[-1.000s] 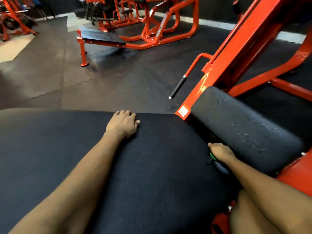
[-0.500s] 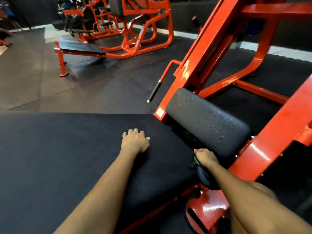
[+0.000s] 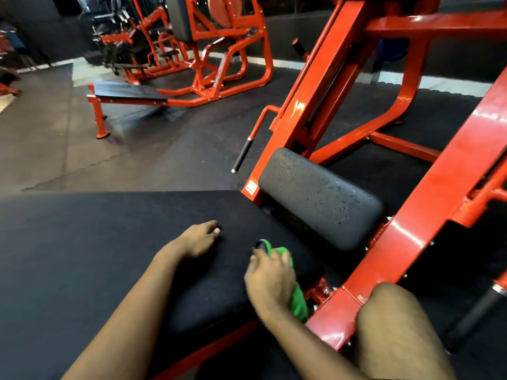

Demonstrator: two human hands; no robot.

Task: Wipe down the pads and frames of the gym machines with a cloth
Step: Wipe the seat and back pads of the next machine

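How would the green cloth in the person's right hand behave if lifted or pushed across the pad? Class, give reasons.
The green cloth is probably floppy: it bunches and hangs below the right hand gripping it. Likely light, since one hand holds it. Pushed over the black pad, it would probably drag and crumple, as the pad looks grainy.

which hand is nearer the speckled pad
Right. The right hand, gripping the green cloth, sits just below the speckled pad; the left hand rests farther left.

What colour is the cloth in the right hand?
Bright green, with a dark patch near its top end. The cloth shows in the head view, gripped by the right hand.
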